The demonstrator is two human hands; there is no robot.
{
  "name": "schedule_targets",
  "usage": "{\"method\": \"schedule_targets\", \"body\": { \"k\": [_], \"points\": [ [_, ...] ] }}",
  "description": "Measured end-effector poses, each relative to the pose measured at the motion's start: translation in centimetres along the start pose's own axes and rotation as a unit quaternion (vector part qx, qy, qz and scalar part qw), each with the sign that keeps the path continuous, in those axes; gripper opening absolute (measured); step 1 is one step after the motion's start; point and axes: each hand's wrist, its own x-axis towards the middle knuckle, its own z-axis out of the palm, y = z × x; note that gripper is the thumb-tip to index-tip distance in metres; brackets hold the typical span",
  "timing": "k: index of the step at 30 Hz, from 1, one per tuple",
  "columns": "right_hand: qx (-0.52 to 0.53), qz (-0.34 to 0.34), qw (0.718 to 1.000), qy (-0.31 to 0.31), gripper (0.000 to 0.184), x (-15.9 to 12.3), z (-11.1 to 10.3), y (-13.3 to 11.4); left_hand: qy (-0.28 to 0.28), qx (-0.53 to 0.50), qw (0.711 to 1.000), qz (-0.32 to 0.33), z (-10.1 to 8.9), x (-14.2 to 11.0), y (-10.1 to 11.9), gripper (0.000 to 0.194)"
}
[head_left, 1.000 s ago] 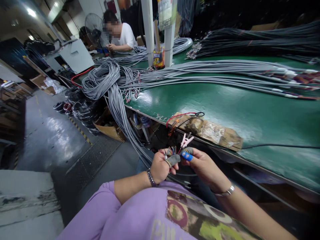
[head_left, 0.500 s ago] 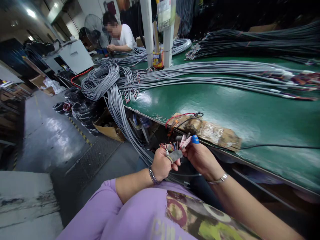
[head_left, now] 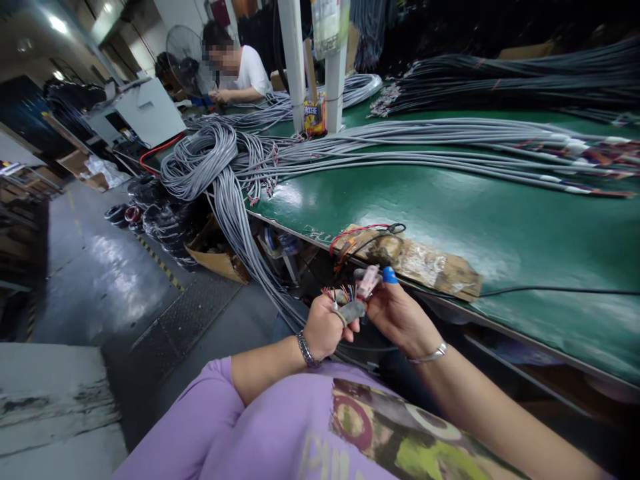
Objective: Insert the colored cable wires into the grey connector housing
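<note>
My left hand (head_left: 326,325) is closed around the end of a grey cable, its stripped coloured wires (head_left: 339,293) fanned out above my thumb, which wears a grey finger cot. My right hand (head_left: 397,312), with a blue cot on one fingertip, pinches a small pink clip (head_left: 369,281) against those wires. Both hands hover just below the front edge of the green table (head_left: 450,213), near a taped cardboard block (head_left: 415,261) with red and black leads.
Long bundles of grey cables (head_left: 400,150) lie across the table and spill over its left end toward the floor. Two white posts (head_left: 313,60) stand at the back. A person in a white shirt (head_left: 240,67) works at the far end beside a fan (head_left: 183,53).
My right hand has risen slightly and brought the pink clip closer to the wire ends; the blue-tipped finger now points up. The left hand has barely moved.
</note>
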Motion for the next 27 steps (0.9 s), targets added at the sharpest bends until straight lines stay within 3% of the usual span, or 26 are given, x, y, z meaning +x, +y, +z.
{"method": "schedule_targets", "body": {
  "k": [7,12,14,21,27],
  "points": [
    [-0.026,0.05,0.997,-0.051,0.046,-0.8,-0.6,-1.1,-0.024,-0.001,1.0,0.016,-0.8,-0.9,-0.5,0.042],
    [-0.047,0.031,0.997,-0.046,0.02,-0.8,-0.1,-1.2,-0.003,0.007,0.998,0.061,-1.1,-0.9,-0.8,0.039],
    [-0.052,0.024,0.998,-0.037,0.017,-0.8,0.0,-1.0,0.009,0.007,0.997,0.072,-1.0,-0.6,-0.9,0.039],
    [-0.118,-0.095,0.988,0.024,0.034,-0.8,-0.7,0.3,0.026,0.006,0.997,0.075,-0.7,0.1,-1.1,0.037],
    [-0.043,-0.001,0.999,-0.026,0.039,-0.1,-0.2,0.1,0.024,0.016,0.998,0.061,-0.5,0.5,-1.2,0.037]
  ]
}}
